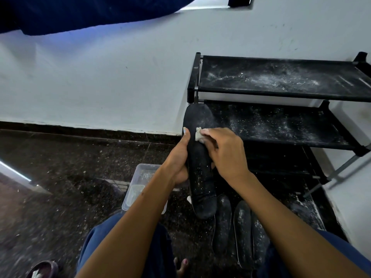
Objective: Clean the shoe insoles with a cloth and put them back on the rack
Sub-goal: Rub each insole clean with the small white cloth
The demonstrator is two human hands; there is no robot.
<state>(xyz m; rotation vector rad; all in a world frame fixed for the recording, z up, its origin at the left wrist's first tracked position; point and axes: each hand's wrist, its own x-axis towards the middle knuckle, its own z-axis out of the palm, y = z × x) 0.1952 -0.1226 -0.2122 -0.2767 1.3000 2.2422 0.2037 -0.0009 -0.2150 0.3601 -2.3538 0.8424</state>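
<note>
My left hand (178, 157) grips a long black insole (198, 167) by its left edge and holds it up lengthwise, toe end towards the rack. My right hand (226, 153) presses a small white cloth (199, 135) against the insole's upper half. White specks dot the insole. Several more black dusty insoles (242, 229) lie on the floor below, between my knees. The black shoe rack (281, 93) stands to the right against the wall, its two upper shelves bare and powdered with white dust.
A clear plastic tub (140, 183) sits on the dark speckled floor under my left forearm. A white wall runs behind. A slipper (43, 269) shows at the bottom left, and dark fabric hangs across the top left.
</note>
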